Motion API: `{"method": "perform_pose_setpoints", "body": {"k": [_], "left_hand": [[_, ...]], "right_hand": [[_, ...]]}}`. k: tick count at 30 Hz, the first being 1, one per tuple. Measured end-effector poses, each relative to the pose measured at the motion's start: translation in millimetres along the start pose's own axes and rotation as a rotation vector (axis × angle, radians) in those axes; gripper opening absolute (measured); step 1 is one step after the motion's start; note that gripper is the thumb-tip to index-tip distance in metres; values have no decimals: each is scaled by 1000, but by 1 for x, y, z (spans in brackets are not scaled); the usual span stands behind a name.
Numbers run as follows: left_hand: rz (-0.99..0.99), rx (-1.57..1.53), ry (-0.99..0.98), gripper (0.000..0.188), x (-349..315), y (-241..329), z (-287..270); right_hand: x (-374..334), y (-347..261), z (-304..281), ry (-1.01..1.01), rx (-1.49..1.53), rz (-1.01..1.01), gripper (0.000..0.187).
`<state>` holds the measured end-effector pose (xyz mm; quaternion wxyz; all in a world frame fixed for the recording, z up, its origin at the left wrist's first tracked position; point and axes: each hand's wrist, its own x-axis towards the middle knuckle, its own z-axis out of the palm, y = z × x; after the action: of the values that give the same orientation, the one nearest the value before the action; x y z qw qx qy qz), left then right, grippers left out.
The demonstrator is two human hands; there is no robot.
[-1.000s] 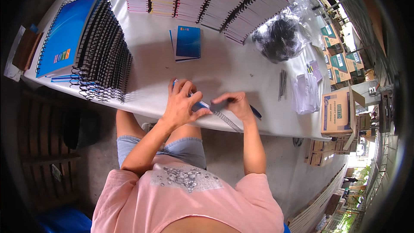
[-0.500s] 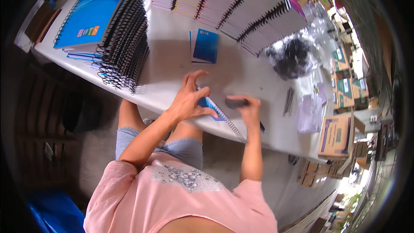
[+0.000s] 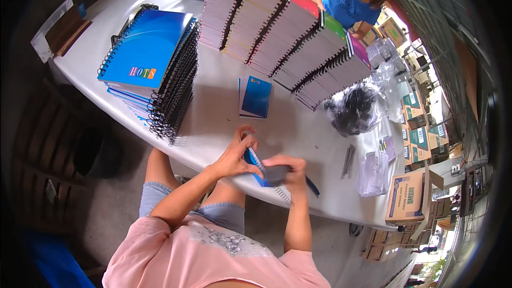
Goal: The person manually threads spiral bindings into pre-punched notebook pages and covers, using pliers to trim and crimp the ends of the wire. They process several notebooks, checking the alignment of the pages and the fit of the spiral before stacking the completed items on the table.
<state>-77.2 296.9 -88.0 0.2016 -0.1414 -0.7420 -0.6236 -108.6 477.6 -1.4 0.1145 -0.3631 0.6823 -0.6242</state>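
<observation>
My left hand (image 3: 234, 156) is closed around a small blue notebook (image 3: 261, 180), held on edge near the table's front edge. A thin wire coil (image 3: 282, 196) runs along the notebook's edge and sticks out past its near end. In my right hand (image 3: 296, 166) is a dark, block-shaped thing (image 3: 276, 175), blurred, up against the coiled edge; its kind cannot be made out. Just beyond my hands lie a couple of small blue notebooks (image 3: 256, 98), one overlapping the other. A dark blue pen-like stick (image 3: 312, 186) lies beside my right hand.
A tall stack of blue spiral notebooks (image 3: 141, 48) stands at left. Ahead rise stacks of thick notebooks (image 3: 288, 37) with coloured covers. To the right are crumpled clear plastic (image 3: 354, 109), loose wire coils (image 3: 348, 161), purple packs (image 3: 372, 176) and a carton (image 3: 408, 197). Another person (image 3: 346, 0) is beyond the table.
My right hand has brought the dark block left against the notebook's coiled edge. Less coil sticks out past the notebook. The view has tilted up, showing the other person more fully.
</observation>
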Motion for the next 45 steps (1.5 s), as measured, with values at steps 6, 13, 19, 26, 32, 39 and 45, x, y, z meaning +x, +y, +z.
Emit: {"method": "perform_pose_setpoints", "body": {"k": [6,13,19,26,32,39,45], "left_hand": [[84,37,102,93,0,1,5],[-201,-82,-20,98,-7,4,1],[-39,-24,-10,99,-4,3,4],[-139,-176,41,63,-10,-2,7],[-217,-358,217,61,-5,13,-1],[-147,-406,472,82,2,53,5],[-198,-311,479,88,-1,38,2]], "right_hand": [[10,4,6,115,-313,201,25],[11,7,20,163,-292,279,27],[20,6,24,175,-328,295,22],[9,30,-29,432,-655,287,25],[-84,17,-50,479,-966,550,66],[-128,46,4,589,-1297,534,46],[-78,10,34,761,-805,316,38]]}}
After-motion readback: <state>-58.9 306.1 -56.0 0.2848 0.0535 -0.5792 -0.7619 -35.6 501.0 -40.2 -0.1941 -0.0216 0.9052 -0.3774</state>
